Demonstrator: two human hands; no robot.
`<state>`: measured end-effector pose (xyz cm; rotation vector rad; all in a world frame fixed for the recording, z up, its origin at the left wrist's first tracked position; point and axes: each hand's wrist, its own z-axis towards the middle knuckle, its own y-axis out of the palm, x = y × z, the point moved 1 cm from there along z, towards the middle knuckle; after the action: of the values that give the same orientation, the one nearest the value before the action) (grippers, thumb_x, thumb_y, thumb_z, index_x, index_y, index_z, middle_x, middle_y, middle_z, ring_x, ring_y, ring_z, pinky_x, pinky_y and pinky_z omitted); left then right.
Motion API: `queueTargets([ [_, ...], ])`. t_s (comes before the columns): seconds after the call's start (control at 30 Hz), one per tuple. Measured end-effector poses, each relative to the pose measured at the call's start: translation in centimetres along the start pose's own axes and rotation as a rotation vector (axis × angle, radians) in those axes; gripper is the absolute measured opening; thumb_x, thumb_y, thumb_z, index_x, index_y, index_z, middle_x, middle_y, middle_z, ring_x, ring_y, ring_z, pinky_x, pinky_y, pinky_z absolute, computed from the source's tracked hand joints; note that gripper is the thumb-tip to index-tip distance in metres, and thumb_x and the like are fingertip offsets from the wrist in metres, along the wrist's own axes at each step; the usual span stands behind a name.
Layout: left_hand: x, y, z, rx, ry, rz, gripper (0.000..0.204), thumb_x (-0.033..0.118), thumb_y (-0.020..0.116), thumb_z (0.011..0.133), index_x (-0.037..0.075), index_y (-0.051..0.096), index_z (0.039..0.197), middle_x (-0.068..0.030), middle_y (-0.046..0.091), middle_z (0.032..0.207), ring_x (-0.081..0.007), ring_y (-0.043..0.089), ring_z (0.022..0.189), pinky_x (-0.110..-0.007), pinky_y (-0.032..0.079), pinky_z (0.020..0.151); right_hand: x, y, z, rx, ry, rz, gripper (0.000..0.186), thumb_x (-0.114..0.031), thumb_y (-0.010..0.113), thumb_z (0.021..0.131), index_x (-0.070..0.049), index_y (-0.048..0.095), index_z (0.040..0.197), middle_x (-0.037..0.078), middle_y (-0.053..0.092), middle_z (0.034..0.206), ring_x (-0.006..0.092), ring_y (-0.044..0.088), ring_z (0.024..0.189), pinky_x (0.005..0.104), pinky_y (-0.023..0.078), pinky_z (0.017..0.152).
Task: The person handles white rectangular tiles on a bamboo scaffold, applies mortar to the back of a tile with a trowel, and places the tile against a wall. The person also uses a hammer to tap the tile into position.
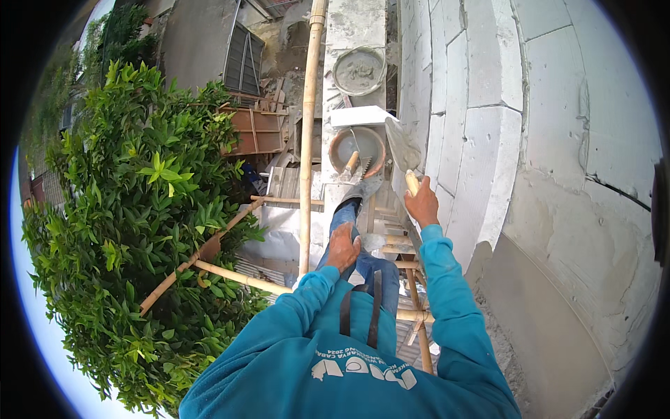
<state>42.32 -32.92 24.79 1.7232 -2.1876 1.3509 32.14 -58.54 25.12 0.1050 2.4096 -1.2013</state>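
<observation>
My right hand (421, 202) is closed round the pale wooden handle of a trowel (403, 148). Its broad, grey, pointed blade reaches away from me, beside the block wall (481, 146). On my jeans at the knee lies my left hand (343, 247), holding nothing, its fingers loosely apart. Ahead of my foot stands a round bucket (380, 167) with grey wet mix inside. A second wooden-handled tool (351, 163) leans in it, next to a toothed metal edge (366, 166). A white block (359, 116) lies just beyond the bucket.
Farther along the plank (354, 24) is another tub (359, 71) of grey mortar. A bamboo pole (309, 140) runs along my left, with leafy branches (139, 230) beyond it. Smeared grey plaster (558, 307) covers the lower wall to my right. Bamboo rungs (398, 249) show below me.
</observation>
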Motion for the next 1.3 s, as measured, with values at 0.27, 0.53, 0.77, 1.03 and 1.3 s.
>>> queueTargets([
  [0.27,2.6,-0.4,2.0,-0.031,-0.164,0.024,0.062,0.035,0.058,0.092,0.001,0.042,0.141,-0.0203,0.040,0.148,-0.0372,0.035,0.138,-0.049,0.023,0.117,-7.5,3.4,25.7,-0.293,0.136,0.170,0.030,-0.025,0.063,0.081,0.002,0.062,0.093,0.017,0.067,0.074,0.0284,0.068,0.066,0.0393,0.054,0.060],
  [0.53,3.5,-0.2,2.8,0.023,-0.203,0.051,0.061,0.032,0.065,0.088,0.002,0.046,0.138,-0.0199,0.043,0.146,-0.0383,0.039,0.135,-0.048,0.029,0.114,-14.4,10.5,35.6,-0.418,0.263,0.398,0.021,-0.016,0.057,0.082,0.005,0.062,0.085,0.011,0.062,0.072,0.0210,0.062,0.059,0.0323,0.047,0.045],
  [0.77,4.2,-1.1,4.2,0.009,-0.236,0.056,0.057,0.031,0.066,0.088,0.002,0.051,0.134,-0.0185,0.046,0.144,-0.0379,0.041,0.134,-0.048,0.030,0.113,-13.1,19.5,35.0,-0.104,0.071,0.174,0.029,-0.023,0.062,0.083,0.004,0.066,0.093,0.021,0.069,0.094,0.0363,0.068,0.085,0.0451,0.053,0.068],
  [1.03,3.8,-1.1,4.7,0.012,-0.219,0.101,0.055,0.032,0.066,0.088,0.003,0.053,0.132,-0.0172,0.047,0.143,-0.0369,0.043,0.133,-0.048,0.031,0.113,-7.1,22.5,31.4,0.074,-0.241,0.292,0.037,-0.029,0.065,0.087,0.002,0.061,0.105,0.028,0.066,0.097,0.0461,0.063,0.094,0.0509,0.049,0.081],
  [1.3,3.7,-1.6,4.8,-0.001,-0.160,0.142,0.054,0.033,0.066,0.087,0.003,0.054,0.131,-0.0177,0.050,0.141,-0.0370,0.044,0.132,-0.047,0.032,0.112,-4.5,18.9,29.0,0.185,-0.330,0.379,0.036,-0.027,0.067,0.086,0.002,0.059,0.107,0.028,0.065,0.094,0.0475,0.061,0.092,0.0516,0.049,0.079],
])
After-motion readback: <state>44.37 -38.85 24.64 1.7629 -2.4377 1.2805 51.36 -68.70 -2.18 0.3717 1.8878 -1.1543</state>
